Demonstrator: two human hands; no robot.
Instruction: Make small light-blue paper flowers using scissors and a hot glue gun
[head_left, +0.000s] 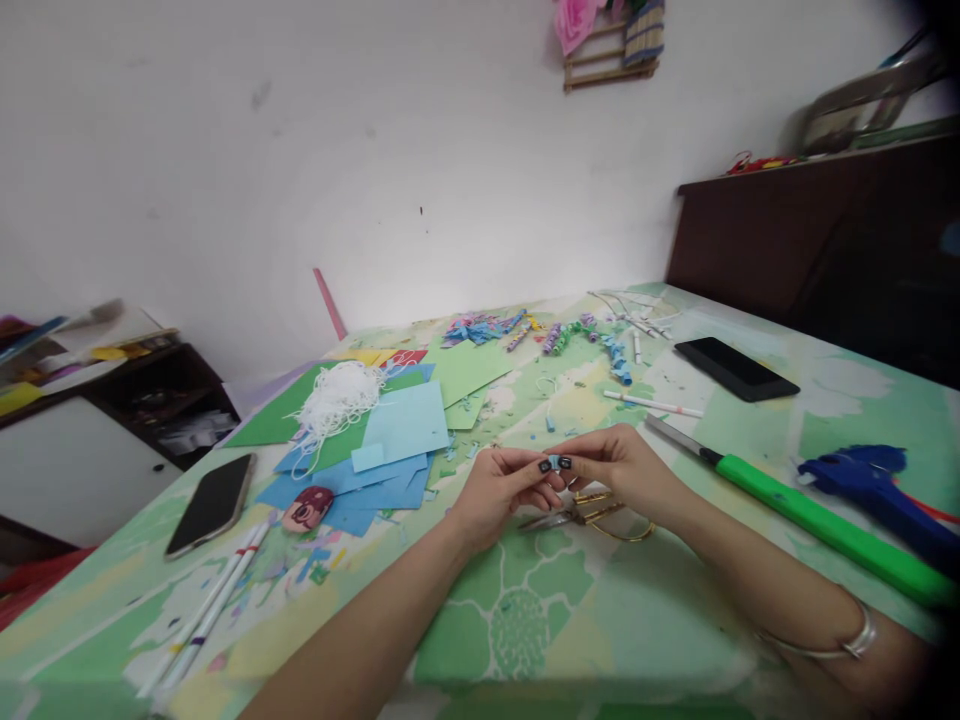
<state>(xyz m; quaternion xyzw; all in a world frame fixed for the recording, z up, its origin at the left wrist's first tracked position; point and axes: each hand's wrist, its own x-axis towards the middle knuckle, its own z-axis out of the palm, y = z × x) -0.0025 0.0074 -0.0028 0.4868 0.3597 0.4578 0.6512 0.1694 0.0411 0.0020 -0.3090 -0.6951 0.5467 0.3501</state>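
My left hand (504, 490) and my right hand (616, 468) meet over the middle of the table. Thumbs and fingers of both pinch a tiny light-blue paper piece (555, 462), mostly covered by the fingertips. Below them, partly hidden by my right hand, lie gold-handled scissors (592, 512) on the cloth. To the left are stacked coloured paper sheets (409, 420) with a tangle of white string (341, 400) on top. Small blue paper scraps (450, 455) are scattered near my left hand.
A green-handled knife (810, 515), a blue glue gun (877, 490) and a black tablet-like device (735, 368) lie at right. At left are a phone (211, 503), white sticks (217, 600) and a reddish case (308, 509). Curled paper pieces (480, 328) lie toward the wall.
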